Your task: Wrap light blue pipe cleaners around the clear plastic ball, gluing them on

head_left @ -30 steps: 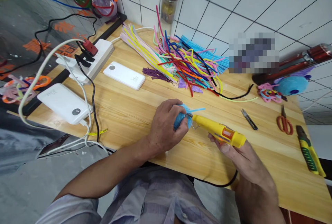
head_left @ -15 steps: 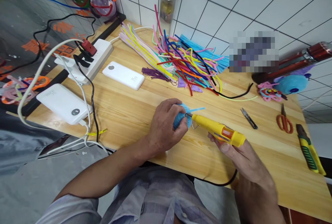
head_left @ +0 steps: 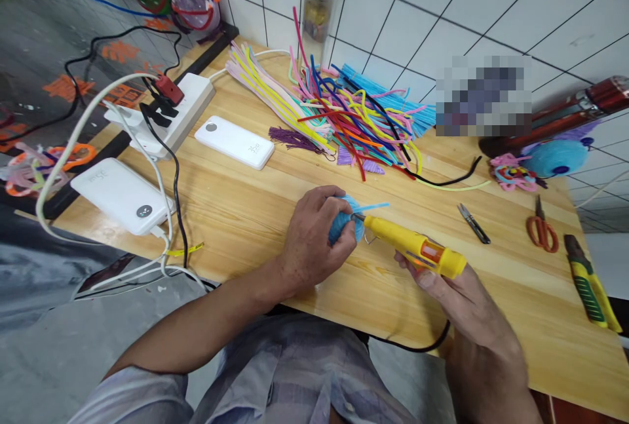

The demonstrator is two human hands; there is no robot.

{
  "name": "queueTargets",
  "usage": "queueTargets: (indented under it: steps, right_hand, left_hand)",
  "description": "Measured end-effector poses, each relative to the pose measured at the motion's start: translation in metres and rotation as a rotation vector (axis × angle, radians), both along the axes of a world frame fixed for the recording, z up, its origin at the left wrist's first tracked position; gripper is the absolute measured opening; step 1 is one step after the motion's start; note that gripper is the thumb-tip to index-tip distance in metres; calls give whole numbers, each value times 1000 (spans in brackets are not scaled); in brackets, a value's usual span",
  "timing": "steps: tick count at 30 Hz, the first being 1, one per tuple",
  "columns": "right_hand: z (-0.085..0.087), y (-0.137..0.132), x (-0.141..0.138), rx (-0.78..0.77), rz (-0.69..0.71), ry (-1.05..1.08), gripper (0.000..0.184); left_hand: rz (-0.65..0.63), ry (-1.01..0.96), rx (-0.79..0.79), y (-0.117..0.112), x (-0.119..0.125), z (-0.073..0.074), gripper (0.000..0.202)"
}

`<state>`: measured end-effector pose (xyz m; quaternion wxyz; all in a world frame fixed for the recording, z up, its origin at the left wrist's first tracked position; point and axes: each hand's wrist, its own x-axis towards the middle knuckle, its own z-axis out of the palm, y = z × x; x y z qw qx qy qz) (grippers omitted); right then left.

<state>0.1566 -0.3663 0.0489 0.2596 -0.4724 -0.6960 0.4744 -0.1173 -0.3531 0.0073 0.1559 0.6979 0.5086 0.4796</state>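
Note:
My left hand is closed around a round, light-blue piece wound from pipe cleaner, near the table's front. One straight blue end sticks out of it to the right. In my right hand is a yellow hot glue gun, gripped by its handle. Its metal nozzle touches or nearly touches the blue piece beside my left fingertips; the exact contact spot is hidden. A black cord hangs below my right hand. Behind the blue piece lies a heap of coloured pipe cleaners.
Right of the glue gun lie thread snips, orange-handled scissors and yellow-green pliers. To the left are two white power banks and a power strip with trailing cables. A glass bottle stands against the tiled wall.

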Motion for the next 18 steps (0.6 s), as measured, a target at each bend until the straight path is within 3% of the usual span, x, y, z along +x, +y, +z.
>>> queueTargets:
  steps: [7,12,15,18]
  right_hand:
    - [3,-2,-4,6,-39,154,39]
    - [12,-2,-9,92,-68,271,49]
    - [9,-3,1,252,-199,121,43]
    - [-3,1,16,469,-324,-336,47]
  left_hand:
    - [9,-11,12,0,0,-1,16]
    - [9,-8,1,1,0,-1,16]
    - [8,-10,14,1,0,-2,16]
    - [9,-9,10,1,0,-2,16]
